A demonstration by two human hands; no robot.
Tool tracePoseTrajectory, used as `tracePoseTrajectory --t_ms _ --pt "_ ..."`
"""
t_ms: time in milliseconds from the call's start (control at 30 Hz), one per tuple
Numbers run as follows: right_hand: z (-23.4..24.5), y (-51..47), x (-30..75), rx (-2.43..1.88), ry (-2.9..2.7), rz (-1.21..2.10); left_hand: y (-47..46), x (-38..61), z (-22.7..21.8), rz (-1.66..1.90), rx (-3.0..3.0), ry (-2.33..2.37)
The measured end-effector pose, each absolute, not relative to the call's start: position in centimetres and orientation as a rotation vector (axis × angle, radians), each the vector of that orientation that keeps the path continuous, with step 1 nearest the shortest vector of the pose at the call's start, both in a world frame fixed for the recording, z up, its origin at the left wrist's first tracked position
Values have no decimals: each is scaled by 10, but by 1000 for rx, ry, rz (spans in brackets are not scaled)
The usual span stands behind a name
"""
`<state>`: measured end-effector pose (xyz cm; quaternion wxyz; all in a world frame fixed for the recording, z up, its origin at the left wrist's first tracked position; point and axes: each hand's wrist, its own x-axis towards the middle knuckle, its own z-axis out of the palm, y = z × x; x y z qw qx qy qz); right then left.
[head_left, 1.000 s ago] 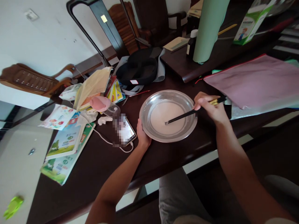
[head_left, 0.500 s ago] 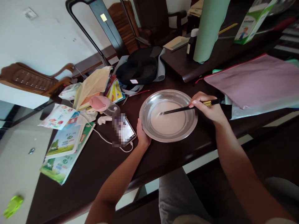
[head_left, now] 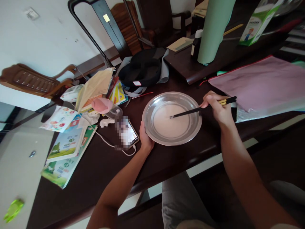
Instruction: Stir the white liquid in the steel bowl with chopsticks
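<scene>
A shiny metal basin stands on the dark table and holds a pale, milky liquid. My left hand grips the basin's left rim, its fingers partly hidden behind the metal. Black chopsticks with gold bands are pinched in my right hand, just beyond the basin's right rim. Their tips touch the liquid near the middle of the basin. Close to my left hand lies a phone with a white cable plugged in.
Books, papers and a pink-topped clear bottle crowd the left side. Behind the basin sits a black bag. A pink zip pouch lies at right. A green cylinder and a dark bottle stand farther back.
My right hand has shifted right and slightly up, and the chopstick tips have slid rightward through the liquid. My left hand and the basin have stayed in place.
</scene>
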<state>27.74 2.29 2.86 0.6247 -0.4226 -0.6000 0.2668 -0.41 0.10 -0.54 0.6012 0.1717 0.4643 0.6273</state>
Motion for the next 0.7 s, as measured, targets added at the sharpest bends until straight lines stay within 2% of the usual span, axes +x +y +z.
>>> tracePoseTrajectory --t_ms 133,300,533,700 --pt "30 23 276 -944 -1545 708 1 -5 -6 1470 405 1073" --pt "26 24 277 -992 -1399 556 2 -5 -7 1464 417 1057" --pt "28 22 277 -937 -1570 679 1 -4 -5 1475 400 1080" --pt "25 24 278 -947 -1360 578 1 -2 -1 1464 383 1078"
